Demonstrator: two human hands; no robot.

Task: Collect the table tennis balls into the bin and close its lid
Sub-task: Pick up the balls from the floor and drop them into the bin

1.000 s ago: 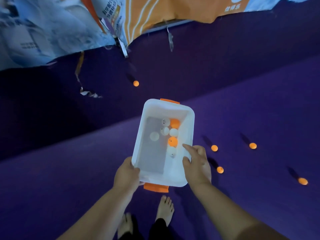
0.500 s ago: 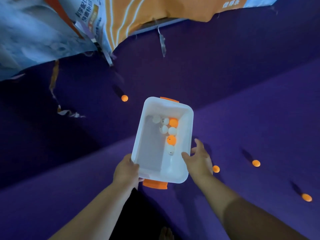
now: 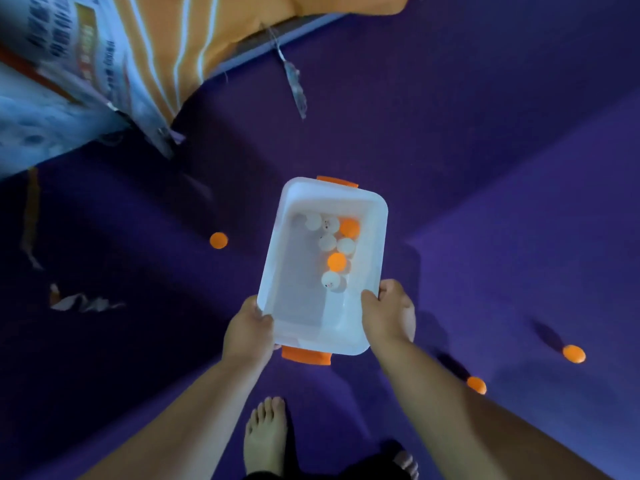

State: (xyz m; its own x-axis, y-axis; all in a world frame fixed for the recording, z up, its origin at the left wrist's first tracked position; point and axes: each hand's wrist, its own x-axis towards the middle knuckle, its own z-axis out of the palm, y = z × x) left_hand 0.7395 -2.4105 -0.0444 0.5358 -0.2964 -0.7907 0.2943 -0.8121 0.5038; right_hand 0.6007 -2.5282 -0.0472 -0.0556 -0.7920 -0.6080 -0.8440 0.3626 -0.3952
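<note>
I carry a white plastic bin (image 3: 375,244) with orange end latches above the purple floor. My left hand (image 3: 247,332) grips its near left rim. My right hand (image 3: 389,315) grips its near right rim. No lid is on the bin or anywhere in view. Inside lie several balls, white ones (image 3: 327,242) and two orange ones (image 3: 336,261). An orange ball (image 3: 218,240) rests on the floor to the left of the bin. Two more orange balls lie on the floor at the right, one (image 3: 574,353) farther out and one (image 3: 476,385) close to my right forearm.
A torn orange, white and blue banner (image 3: 104,64) hangs along the wall at the upper left, with shreds (image 3: 294,84) dangling and scraps (image 3: 79,303) on the floor. My bare feet (image 3: 265,434) stand just below the bin. A step edge crosses the purple floor (image 3: 519,202) diagonally.
I have stepped forward toward the left-hand ball, which now sits closer to the bin. My right hand, open half a second ago, has closed on the rim. The right-hand balls slid down-right in view.
</note>
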